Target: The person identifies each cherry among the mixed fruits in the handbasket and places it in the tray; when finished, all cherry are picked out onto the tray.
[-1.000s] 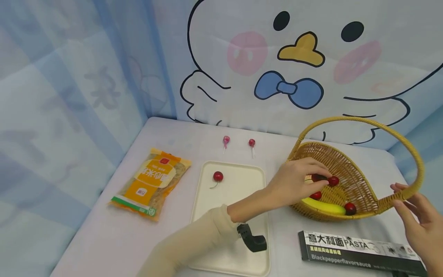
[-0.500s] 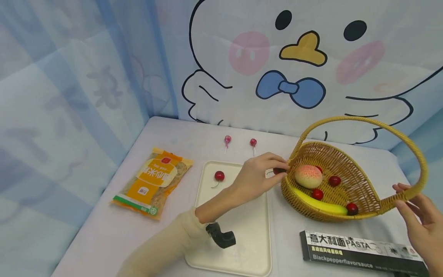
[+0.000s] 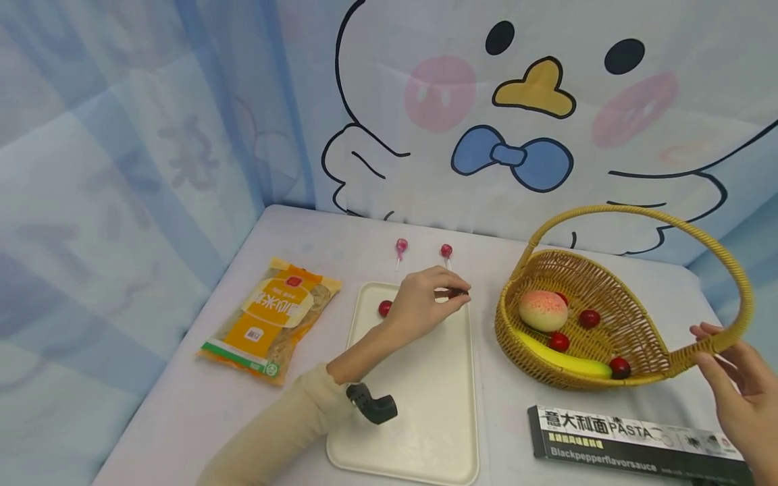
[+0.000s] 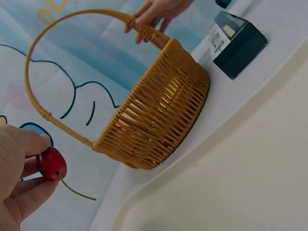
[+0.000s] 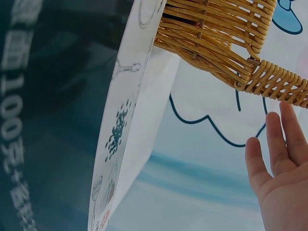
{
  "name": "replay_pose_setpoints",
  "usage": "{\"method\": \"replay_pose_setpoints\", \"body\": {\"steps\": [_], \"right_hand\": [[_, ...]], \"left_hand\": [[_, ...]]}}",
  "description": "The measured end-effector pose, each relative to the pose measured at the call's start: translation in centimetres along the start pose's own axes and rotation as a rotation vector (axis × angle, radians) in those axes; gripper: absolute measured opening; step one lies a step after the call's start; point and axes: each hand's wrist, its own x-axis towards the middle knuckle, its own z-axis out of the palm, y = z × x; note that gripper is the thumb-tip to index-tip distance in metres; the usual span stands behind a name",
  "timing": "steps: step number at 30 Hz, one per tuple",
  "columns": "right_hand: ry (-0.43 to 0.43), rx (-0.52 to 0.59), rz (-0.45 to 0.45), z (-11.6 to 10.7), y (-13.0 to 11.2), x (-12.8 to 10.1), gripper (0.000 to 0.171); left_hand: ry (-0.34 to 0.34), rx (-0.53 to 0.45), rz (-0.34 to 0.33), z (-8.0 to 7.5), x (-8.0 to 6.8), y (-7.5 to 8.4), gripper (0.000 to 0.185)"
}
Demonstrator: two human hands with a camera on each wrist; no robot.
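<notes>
My left hand hovers over the far end of the cream tray, pinching a red cherry between thumb and fingers. In the left wrist view the cherry shows its stem hanging free beside my left hand. A second cherry lies on the tray, partly behind that hand. The wicker basket stands tilted to the right. My right hand props its handle with straight fingers. In the basket lie a peach, a banana and three cherries.
A yellow noodle packet lies left of the tray. Two lollipops sit behind it. A black pasta box lies along the front edge below the basket. A cartoon-duck curtain backs the table.
My left hand has come out of the basket with a cherry and carried it left, over the tray. The peach it hid is now visible. The right hand stays at the handle.
</notes>
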Motion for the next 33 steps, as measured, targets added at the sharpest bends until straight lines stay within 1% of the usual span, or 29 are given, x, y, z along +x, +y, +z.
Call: {"method": "replay_pose_setpoints", "body": {"steps": [4, 10, 15, 18, 23, 27, 30, 33], "right_hand": [[0.003, -0.009, 0.009, 0.0, -0.1, 0.0, 0.045], [0.006, -0.003, -0.023, 0.0, -0.1, 0.0, 0.045], [0.006, 0.007, -0.042, -0.1, -0.2, 0.0, 0.043], [0.006, 0.009, -0.037, -0.1, -0.3, 0.0, 0.044], [0.009, 0.003, -0.026, -0.1, -0.4, 0.0, 0.044], [0.003, -0.005, -0.027, -0.1, -0.3, -0.1, 0.044], [-0.005, -0.009, -0.033, -0.2, -0.3, -0.1, 0.045], [-0.006, -0.021, -0.034, -0.1, -0.3, -0.2, 0.046]], "left_hand": [[-0.011, 0.025, -0.032, 0.5, 0.0, -0.9, 0.016], [-0.035, 0.079, -0.069, 1.3, 0.1, -2.2, 0.015], [-0.100, 0.208, -0.104, 2.0, 0.3, -3.0, 0.015], [-0.143, 0.278, -0.124, 2.4, 0.4, -3.2, 0.016], [-0.178, 0.354, -0.134, 3.0, 0.5, -3.3, 0.016], [-0.192, 0.378, -0.156, 3.3, 0.4, -3.6, 0.016], [-0.196, 0.373, -0.178, 3.5, 0.3, -3.8, 0.017], [-0.191, 0.371, -0.175, 3.5, 0.2, -3.9, 0.016]]}}
